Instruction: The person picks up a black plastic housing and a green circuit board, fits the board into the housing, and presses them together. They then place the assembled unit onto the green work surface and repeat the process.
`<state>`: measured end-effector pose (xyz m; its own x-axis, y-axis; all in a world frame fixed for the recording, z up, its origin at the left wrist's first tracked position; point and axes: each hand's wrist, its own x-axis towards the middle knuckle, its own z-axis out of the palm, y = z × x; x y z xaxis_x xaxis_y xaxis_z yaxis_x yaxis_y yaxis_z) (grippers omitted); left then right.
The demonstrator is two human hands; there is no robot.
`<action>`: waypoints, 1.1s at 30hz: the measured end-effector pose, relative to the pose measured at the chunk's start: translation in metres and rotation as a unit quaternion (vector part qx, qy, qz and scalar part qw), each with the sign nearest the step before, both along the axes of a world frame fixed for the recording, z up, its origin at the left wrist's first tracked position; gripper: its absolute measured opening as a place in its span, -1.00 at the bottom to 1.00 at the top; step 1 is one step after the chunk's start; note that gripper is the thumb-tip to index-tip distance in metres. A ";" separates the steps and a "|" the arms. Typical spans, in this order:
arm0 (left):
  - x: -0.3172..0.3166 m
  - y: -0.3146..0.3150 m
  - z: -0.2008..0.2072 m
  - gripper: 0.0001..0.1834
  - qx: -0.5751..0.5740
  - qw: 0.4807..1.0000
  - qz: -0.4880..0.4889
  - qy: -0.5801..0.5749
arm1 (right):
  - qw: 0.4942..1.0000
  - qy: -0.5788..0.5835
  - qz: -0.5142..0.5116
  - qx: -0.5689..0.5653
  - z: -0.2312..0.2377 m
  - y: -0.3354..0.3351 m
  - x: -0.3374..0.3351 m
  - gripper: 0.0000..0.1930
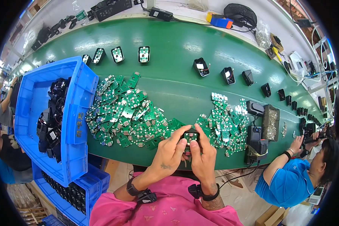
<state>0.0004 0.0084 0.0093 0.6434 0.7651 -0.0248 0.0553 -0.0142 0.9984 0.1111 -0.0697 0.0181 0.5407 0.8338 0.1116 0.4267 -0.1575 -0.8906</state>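
Note:
A small black plastic housing with a green circuit board [191, 137] inside is held between both hands at the near edge of the bench. My left hand [168, 153] grips its left side, the thumb lying on the board. From the other side my right hand [203, 155] wraps it, thumb pressed on the board too. Loose green circuit boards [135, 116] are heaped to the left of my hands. A smaller pile of boards [224, 126] lies to their right. Farther back stand black housings with boards fitted [143, 55] and black housings showing no green board [201, 67].
On the left, a blue bin [75, 88] holds black housings [54, 120]; more blue bins [96, 184] sit below. At right are a box of small parts [270, 122] and a black power device [257, 144]. A co-worker in a blue shirt [290, 182] sits at far right.

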 end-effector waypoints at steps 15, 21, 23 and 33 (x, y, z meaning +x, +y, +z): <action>0.009 -0.007 -0.015 -0.78 0.205 0.972 0.106 -0.034 | 0.995 -0.030 -0.022 0.095 -0.021 0.003 -0.013 -0.63; 0.008 -0.012 -0.019 -0.66 0.360 0.916 0.127 -0.122 | 0.967 -0.104 0.010 0.234 -0.032 -0.001 -0.007 -0.67; 0.008 -0.010 -0.022 -0.69 0.362 0.913 0.137 -0.127 | 0.962 -0.134 0.011 0.238 -0.029 0.003 -0.005 -0.63; -0.001 0.031 -0.003 -0.74 -0.065 0.997 -0.046 -0.015 | 0.991 -0.052 0.061 0.110 -0.009 -0.009 -0.004 -0.27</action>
